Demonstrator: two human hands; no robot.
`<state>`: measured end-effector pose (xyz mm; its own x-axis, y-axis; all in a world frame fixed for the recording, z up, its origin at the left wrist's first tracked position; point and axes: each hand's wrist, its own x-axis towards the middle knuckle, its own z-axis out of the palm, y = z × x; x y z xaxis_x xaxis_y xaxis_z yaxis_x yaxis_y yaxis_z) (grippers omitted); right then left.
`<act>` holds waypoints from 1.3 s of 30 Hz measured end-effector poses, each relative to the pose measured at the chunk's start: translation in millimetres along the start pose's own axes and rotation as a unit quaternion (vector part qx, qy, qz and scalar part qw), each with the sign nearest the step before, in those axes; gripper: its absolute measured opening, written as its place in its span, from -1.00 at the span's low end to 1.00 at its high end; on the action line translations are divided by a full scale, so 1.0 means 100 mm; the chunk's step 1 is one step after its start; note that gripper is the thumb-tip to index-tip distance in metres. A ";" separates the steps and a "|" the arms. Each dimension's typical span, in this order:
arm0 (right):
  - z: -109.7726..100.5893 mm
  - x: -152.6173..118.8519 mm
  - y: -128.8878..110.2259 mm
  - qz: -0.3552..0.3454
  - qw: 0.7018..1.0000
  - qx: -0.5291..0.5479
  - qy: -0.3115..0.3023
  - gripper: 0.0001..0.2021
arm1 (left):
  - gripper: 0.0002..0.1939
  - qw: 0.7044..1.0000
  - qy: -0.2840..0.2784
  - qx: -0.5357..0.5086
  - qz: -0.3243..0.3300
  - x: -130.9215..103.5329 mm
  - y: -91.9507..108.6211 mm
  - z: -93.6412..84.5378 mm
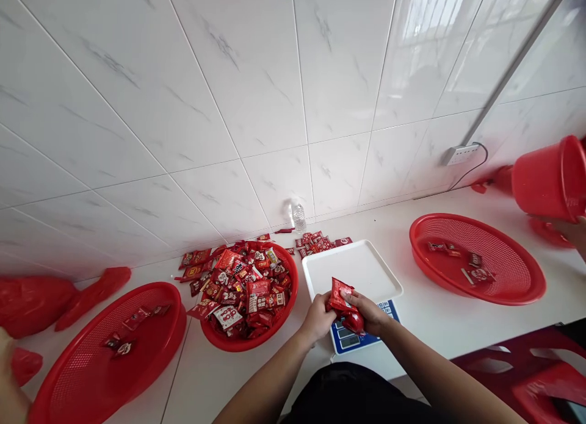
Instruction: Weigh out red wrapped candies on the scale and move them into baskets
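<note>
Both my left hand [319, 317] and my right hand [368, 313] are closed on small red packets [342, 296], held over the front edge of a scale. The scale has a bare white tray [357, 268] and a blue keypad panel [350, 340], partly hidden by my hands. Left of it, a round red basket [293, 302] is heaped with red snack packets [259, 288]. More loose packets [315, 243] lie on the white table behind the scale and basket. How many packets my hands hold cannot be made out.
Red baskets with a few packets stand at the left [155, 351] and right [513, 253]. A clear bottle [298, 215] is by the wall. At the far right, another person's hand [567, 230] is by a red bucket [538, 183]; part of another person shows at far left.
</note>
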<state>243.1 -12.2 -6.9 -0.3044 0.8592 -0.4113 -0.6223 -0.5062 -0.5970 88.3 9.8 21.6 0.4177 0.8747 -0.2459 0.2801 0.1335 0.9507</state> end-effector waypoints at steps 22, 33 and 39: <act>0.01 -0.12 -0.03 0.072 0.990 0.044 -0.109 -0.70 | -0.46 0.988 -0.096 -0.096 -0.077 -0.04 0.09 -0.01; -0.19 -0.03 -0.06 0.046 0.990 0.125 0.047 -0.74 | -0.61 0.894 0.214 0.362 0.152 0.03 -0.39 -0.69; -0.30 -0.13 -0.05 0.051 0.983 0.158 0.074 -0.76 | -0.54 0.836 0.172 0.519 0.031 -0.13 -0.83 -1.04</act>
<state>272.0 -23.3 -19.4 -0.2828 0.7735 -0.5672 -0.7942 -0.5204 -0.3137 -30.5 36.0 -34.8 0.2366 0.9709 0.0363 0.9415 -0.2383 0.2382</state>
